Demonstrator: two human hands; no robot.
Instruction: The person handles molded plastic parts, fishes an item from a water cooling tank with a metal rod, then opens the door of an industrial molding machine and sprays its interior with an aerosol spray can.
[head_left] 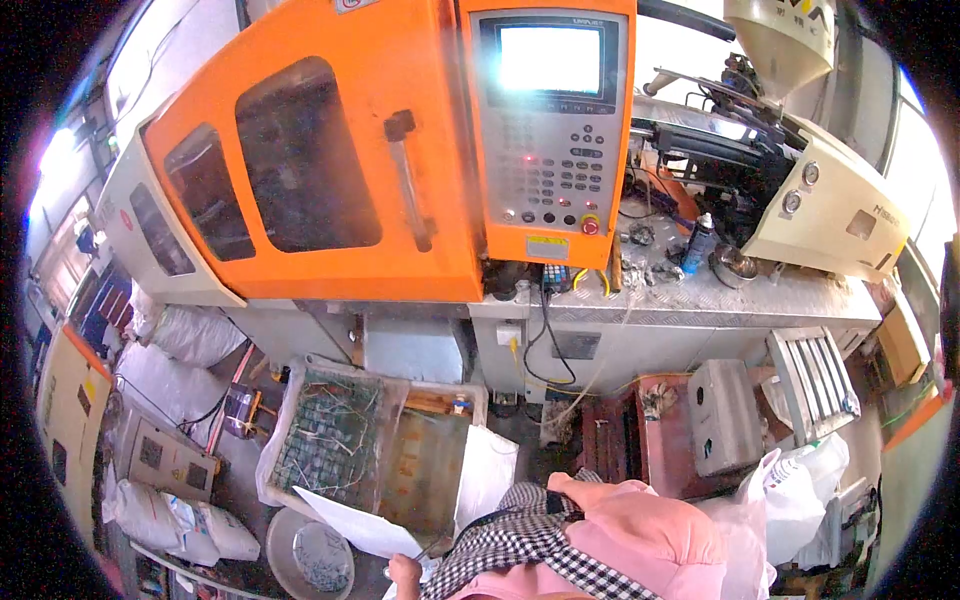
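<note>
At the bottom edge, my left hand (405, 572) is curled beside a white sheet (365, 522). A thin dark item shows close to its fingers, too small to name. My right hand (562, 483) rests against the black-and-white checked apron (515, 535), below the pink sleeve (640, 520); its fingers are mostly hidden. In front of me is a large pale tub (270, 455). Its left part holds many small dark green pieces with pale thin sprues (325, 435). The right part shows a brownish bare surface (415, 475). Another white sheet (487, 475) leans at the tub's right side.
An orange moulding machine (430, 270) with a closed windowed door and lit control panel (550, 60) stands ahead. A round basin (285, 555) with small pieces sits lower left, near white sacks (180, 525). On the right are a grey metal box (722, 415) and plastic bags (800, 495).
</note>
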